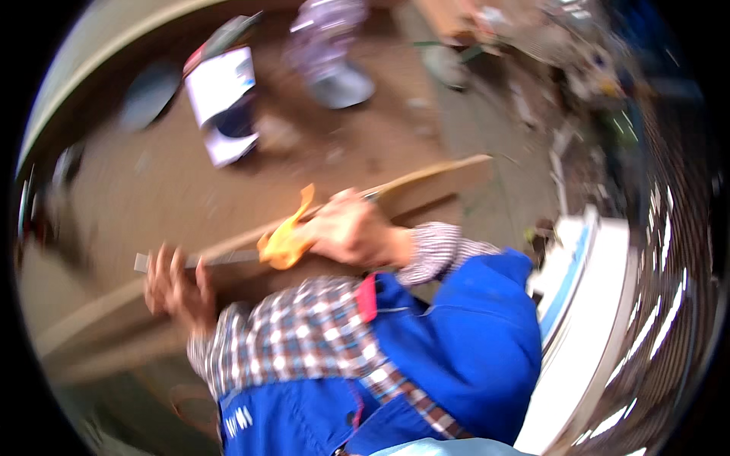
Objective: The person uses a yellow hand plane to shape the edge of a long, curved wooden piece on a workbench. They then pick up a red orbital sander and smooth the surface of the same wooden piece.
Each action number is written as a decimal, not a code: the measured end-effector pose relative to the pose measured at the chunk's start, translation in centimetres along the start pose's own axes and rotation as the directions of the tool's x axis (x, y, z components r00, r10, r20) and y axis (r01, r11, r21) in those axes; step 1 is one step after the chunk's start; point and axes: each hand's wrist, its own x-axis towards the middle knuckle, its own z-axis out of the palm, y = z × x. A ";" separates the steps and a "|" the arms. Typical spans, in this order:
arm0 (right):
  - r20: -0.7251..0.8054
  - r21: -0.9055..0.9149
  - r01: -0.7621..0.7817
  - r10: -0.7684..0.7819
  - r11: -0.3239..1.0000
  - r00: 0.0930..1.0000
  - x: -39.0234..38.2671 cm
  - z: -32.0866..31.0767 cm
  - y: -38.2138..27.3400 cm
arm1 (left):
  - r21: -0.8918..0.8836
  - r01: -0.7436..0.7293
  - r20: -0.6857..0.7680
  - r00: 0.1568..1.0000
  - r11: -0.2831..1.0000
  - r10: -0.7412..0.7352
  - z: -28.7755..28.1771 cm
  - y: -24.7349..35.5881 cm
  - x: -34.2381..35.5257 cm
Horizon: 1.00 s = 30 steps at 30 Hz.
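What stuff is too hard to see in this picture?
All in the head view:
The middle of the grey strip: fingers of the left hand cover it.
How the right hand meets the orange thing: blur and the hand itself hide that.
What the purple thing is: it's blurred, and the top edge cuts it off.
What's in the clutter at upper right: blurred, with pieces too small.

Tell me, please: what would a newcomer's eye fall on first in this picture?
Probably the bright orange object, against the right hand near the middle. Next might come the blue garment, filling much of the lower part, then the blurred white object on the brown surface toward upper left.
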 end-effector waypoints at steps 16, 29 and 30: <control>-0.081 0.040 -0.003 0.007 0.999 0.997 1.3 5.1 -1.2 | -0.266 -0.326 0.033 0.937 0.907 0.347 3.5 3.5 -0.4; 0.184 0.359 -0.474 0.437 0.804 0.880 3.3 3.4 -0.9 | -0.242 -0.327 -0.009 0.942 0.914 0.335 5.2 5.1 0.0; 0.216 0.398 -0.491 0.441 0.775 0.871 3.6 3.4 -0.7 | -0.233 -0.333 -0.019 0.941 0.914 0.338 5.2 5.0 0.0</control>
